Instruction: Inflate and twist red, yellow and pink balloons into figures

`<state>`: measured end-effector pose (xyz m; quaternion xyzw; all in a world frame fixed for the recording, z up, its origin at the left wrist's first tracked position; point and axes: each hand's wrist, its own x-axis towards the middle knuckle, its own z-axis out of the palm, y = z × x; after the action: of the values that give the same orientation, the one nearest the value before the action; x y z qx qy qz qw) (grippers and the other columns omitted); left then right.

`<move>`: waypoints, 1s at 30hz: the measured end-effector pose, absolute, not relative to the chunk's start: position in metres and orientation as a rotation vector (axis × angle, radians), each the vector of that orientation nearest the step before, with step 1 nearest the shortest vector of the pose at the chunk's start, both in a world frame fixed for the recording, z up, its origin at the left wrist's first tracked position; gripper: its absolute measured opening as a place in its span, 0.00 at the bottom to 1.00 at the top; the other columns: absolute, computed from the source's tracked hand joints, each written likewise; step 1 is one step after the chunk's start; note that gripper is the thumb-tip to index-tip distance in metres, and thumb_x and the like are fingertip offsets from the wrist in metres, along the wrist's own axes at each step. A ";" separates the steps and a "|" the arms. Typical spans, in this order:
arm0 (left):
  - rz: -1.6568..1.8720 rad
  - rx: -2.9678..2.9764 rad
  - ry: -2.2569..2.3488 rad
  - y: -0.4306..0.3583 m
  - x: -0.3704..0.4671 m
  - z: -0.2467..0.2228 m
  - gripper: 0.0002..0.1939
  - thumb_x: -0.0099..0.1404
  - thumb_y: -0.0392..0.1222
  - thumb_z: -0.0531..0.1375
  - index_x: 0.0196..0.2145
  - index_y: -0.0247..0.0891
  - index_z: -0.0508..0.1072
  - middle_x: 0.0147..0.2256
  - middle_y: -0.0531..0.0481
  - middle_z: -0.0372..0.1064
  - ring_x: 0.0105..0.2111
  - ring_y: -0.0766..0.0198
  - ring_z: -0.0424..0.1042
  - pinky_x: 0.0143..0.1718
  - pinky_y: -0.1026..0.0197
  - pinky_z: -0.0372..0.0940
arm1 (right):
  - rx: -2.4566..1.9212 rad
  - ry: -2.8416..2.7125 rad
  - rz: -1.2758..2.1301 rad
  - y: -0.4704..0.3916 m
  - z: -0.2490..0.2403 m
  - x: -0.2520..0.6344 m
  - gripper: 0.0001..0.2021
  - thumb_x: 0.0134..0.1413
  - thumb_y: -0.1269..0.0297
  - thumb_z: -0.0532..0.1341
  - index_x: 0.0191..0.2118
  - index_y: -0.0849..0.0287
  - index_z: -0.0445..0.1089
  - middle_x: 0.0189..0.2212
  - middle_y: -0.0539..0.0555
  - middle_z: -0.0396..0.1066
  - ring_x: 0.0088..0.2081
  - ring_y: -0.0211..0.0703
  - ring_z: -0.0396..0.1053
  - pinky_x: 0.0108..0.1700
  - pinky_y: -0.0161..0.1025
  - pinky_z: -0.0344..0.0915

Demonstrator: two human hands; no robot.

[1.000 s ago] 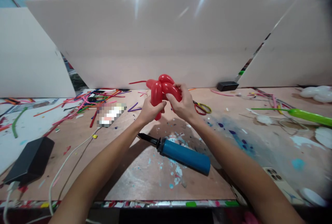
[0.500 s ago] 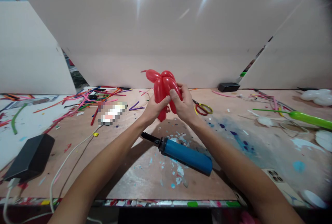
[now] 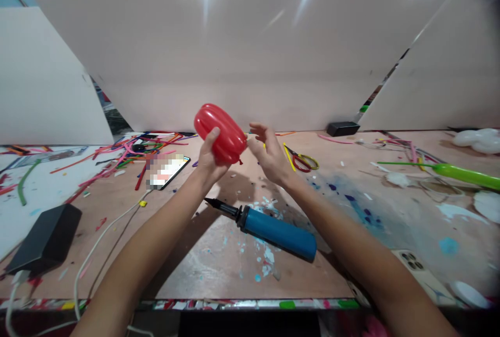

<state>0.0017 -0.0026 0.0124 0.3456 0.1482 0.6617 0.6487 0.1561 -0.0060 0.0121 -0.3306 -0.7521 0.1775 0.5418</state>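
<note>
A twisted red balloon [image 3: 222, 131] is held up over the middle of the table by my left hand [image 3: 213, 162], its thumb pressed across the near side. The long segments lie bundled side by side, and a small knotted nub shows at the lower right end. Just right of the balloon is my right hand [image 3: 269, 154], apart from it, with fingers spread and nothing in them. Below both hands a blue balloon pump [image 3: 279, 233] with a black nozzle lies on the table.
Scissors [image 3: 302, 161] lie beyond my right hand. A phone [image 3: 172, 173] and loose uninflated balloons [image 3: 125, 152] are at left, near a black box [image 3: 47, 238] with a cable. A green balloon [image 3: 464, 175] lies at right, another phone [image 3: 420, 274] by my right forearm. White panels [image 3: 250, 55] stand behind.
My right hand has let go of the red balloon and moved slightly away. My left hand has shifted left with the balloon, which is now turned so its bundled segments slant down to the right.
</note>
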 end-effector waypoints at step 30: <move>1.209 1.071 0.530 -0.003 -0.008 0.012 0.26 0.59 0.56 0.64 0.48 0.35 0.69 0.42 0.42 0.72 0.43 0.57 0.72 0.46 0.53 0.68 | -0.542 -2.038 -0.168 -0.009 0.013 0.160 0.04 0.57 0.68 0.60 0.31 0.57 0.69 0.30 0.54 0.74 0.35 0.45 0.71 0.41 0.43 0.65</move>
<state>-0.0084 -0.0027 0.0119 0.4732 0.2342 0.5345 0.6600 0.1598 -0.0093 0.0132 -0.2232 -0.8392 -0.0691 0.4910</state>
